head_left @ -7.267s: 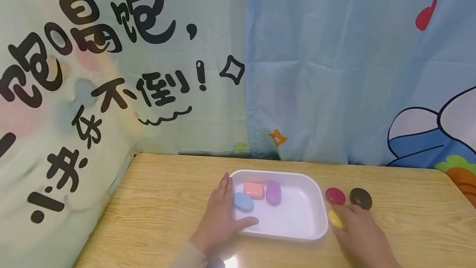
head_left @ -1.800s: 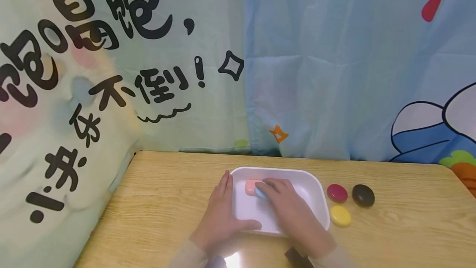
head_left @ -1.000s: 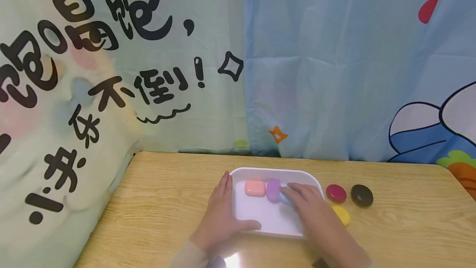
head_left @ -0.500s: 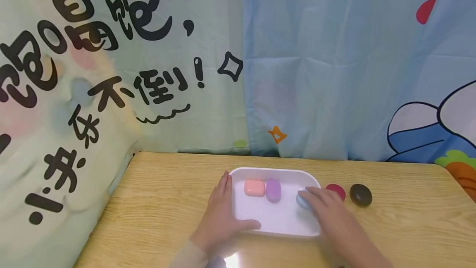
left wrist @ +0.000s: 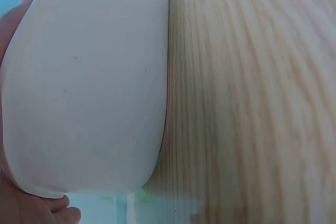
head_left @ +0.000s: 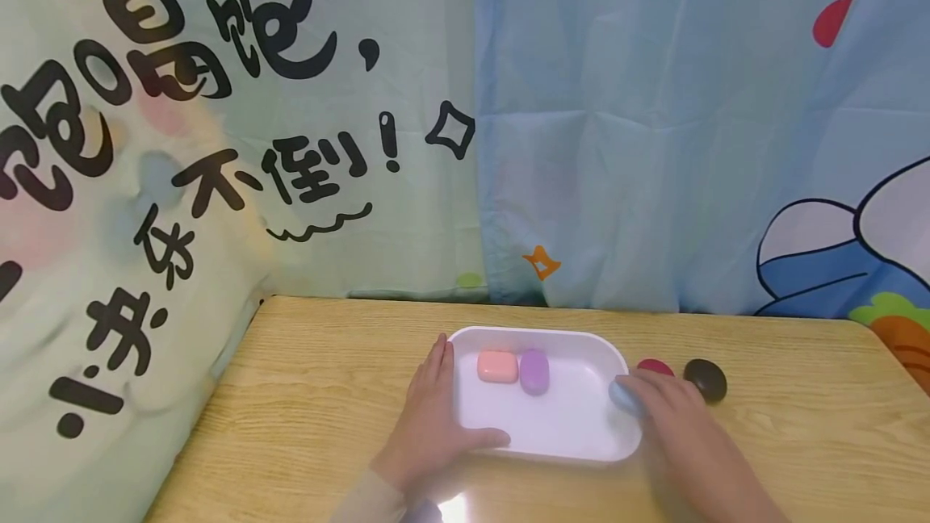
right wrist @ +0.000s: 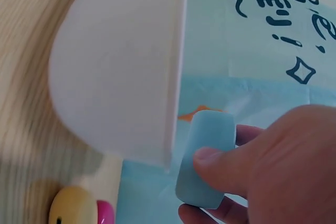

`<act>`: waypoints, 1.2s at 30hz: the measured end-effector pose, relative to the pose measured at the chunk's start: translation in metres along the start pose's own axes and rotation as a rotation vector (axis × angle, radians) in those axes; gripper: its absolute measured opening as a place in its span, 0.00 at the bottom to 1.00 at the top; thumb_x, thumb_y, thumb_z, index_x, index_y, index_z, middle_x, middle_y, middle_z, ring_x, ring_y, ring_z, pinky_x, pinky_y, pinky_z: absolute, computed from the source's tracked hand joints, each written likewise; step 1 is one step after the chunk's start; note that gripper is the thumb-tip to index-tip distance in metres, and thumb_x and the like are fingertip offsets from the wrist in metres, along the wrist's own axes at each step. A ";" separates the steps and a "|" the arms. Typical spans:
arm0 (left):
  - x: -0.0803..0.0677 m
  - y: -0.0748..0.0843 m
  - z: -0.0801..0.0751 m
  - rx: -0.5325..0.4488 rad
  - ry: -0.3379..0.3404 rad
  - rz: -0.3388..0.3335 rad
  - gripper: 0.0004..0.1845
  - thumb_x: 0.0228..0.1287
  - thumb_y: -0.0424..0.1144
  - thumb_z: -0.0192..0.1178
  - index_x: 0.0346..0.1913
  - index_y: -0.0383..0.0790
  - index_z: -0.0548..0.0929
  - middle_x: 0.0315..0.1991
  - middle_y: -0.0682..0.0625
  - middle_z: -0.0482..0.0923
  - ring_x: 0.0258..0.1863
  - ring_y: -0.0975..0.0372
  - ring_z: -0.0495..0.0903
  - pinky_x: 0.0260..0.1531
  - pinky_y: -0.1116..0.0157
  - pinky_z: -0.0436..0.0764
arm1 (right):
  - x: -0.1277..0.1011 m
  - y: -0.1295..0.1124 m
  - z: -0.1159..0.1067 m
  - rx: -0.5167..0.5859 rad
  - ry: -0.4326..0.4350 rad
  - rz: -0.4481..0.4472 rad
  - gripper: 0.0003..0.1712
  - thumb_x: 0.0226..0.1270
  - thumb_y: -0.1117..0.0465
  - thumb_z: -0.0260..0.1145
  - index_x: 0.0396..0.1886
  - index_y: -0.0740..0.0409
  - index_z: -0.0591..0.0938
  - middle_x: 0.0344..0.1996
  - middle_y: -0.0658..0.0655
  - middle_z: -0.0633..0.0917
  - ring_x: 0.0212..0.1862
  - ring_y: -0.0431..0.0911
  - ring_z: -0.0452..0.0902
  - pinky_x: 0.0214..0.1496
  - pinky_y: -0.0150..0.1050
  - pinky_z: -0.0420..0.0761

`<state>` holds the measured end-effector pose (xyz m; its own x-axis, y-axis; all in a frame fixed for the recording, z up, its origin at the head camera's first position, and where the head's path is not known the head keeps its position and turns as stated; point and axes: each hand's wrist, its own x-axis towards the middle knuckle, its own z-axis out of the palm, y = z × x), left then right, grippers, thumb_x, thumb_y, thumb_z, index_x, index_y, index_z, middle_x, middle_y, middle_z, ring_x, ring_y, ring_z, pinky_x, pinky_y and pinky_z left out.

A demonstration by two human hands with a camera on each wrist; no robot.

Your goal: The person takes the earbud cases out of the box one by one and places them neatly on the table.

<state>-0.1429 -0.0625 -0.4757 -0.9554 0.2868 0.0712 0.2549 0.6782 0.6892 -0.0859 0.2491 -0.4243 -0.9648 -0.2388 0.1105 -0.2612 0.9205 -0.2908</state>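
Observation:
A white tray (head_left: 581, 446) sits on the wooden table (head_left: 312, 394). Inside it lie a pink soap (head_left: 497, 366) and a purple soap (head_left: 534, 371) side by side. My left hand (head_left: 429, 426) lies flat along the tray's left rim, thumb over the near edge. My right hand (head_left: 672, 418) grips a light blue soap (head_left: 623, 394) above the tray's right rim; in the right wrist view the blue soap (right wrist: 205, 165) is pinched between thumb and fingers beside the tray wall (right wrist: 121, 77). The left wrist view shows only the tray's outer wall (left wrist: 89, 93) and the tabletop.
A red disc (head_left: 656, 366) and a dark brown disc (head_left: 705, 379) lie on the table right of the tray. A yellow piece (right wrist: 73, 207) shows under the tray edge in the right wrist view. Printed curtains (head_left: 654, 144) hang behind the table.
My right hand took the blue soap from the tray's left part and carried it rightward to the right rim. The left hand stayed on the tray.

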 end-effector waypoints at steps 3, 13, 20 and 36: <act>0.000 -0.001 0.000 -0.004 -0.001 -0.001 0.73 0.40 0.70 0.74 0.81 0.38 0.44 0.82 0.47 0.38 0.79 0.51 0.44 0.76 0.48 0.47 | -0.003 0.006 -0.001 -0.008 -0.014 0.019 0.31 0.64 0.73 0.69 0.67 0.63 0.74 0.63 0.65 0.74 0.62 0.62 0.66 0.61 0.65 0.73; 0.001 -0.002 0.000 -0.002 0.003 0.001 0.74 0.40 0.71 0.74 0.81 0.37 0.44 0.82 0.45 0.38 0.79 0.49 0.45 0.76 0.47 0.47 | -0.013 0.027 0.002 -0.053 -0.024 0.024 0.42 0.52 0.72 0.77 0.68 0.62 0.71 0.62 0.67 0.73 0.62 0.64 0.65 0.58 0.67 0.74; 0.001 -0.003 0.001 0.004 0.007 0.005 0.74 0.39 0.72 0.74 0.81 0.37 0.45 0.82 0.45 0.39 0.79 0.49 0.45 0.76 0.47 0.48 | -0.019 0.043 0.006 -0.034 -0.062 0.100 0.43 0.50 0.69 0.80 0.67 0.63 0.72 0.62 0.69 0.72 0.60 0.64 0.64 0.58 0.68 0.73; 0.001 0.000 0.000 -0.012 -0.002 -0.009 0.74 0.40 0.71 0.74 0.81 0.37 0.44 0.82 0.44 0.38 0.79 0.47 0.44 0.76 0.46 0.47 | -0.022 0.083 0.015 -0.017 -0.132 0.190 0.35 0.56 0.77 0.72 0.64 0.66 0.72 0.59 0.74 0.72 0.58 0.70 0.65 0.57 0.71 0.71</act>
<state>-0.1438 -0.0626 -0.4756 -0.9573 0.2822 0.0631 0.2444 0.6728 0.6983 -0.0866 0.3263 -0.4656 -0.9926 -0.0984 -0.0705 -0.0752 0.9576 -0.2782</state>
